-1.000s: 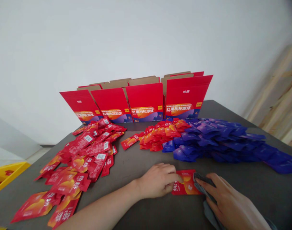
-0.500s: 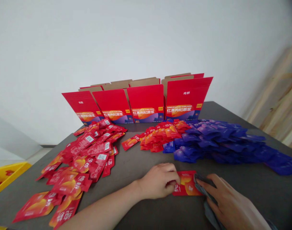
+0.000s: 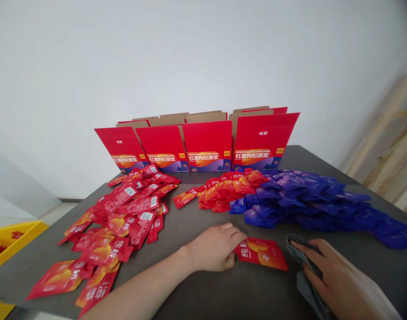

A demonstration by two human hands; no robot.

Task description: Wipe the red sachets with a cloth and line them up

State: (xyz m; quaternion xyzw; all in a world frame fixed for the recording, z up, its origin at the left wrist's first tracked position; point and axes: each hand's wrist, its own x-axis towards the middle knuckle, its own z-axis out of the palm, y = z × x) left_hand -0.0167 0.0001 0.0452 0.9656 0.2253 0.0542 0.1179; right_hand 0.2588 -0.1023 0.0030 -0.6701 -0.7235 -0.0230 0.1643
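My left hand [image 3: 216,249] is closed on the left end of a red sachet [image 3: 263,253] with orange fruit printed on it, just above the dark table. To the right of that sachet, and apart from it, my right hand [image 3: 336,271] grips a grey cloth [image 3: 310,284] bunched under its fingers. A loose heap of red sachets [image 3: 119,222] spreads to the left of my left forearm. Beyond my hands lie overlapping red sachets [image 3: 226,189] in a row, and beside them a large pile of blue-purple sachets [image 3: 300,200].
Several red printed cartons [image 3: 206,142] stand with raised flaps along the back of the dark table [image 3: 190,226]. A yellow bin [image 3: 19,240] with red items inside sits off the left edge. Wooden framing [image 3: 393,146] leans at the right, and a pale wall rises behind.
My right hand with the cloth has moved right, off the sachet. My left hand has shifted slightly left with the sachet, which is now tilted. The view has shifted a little.
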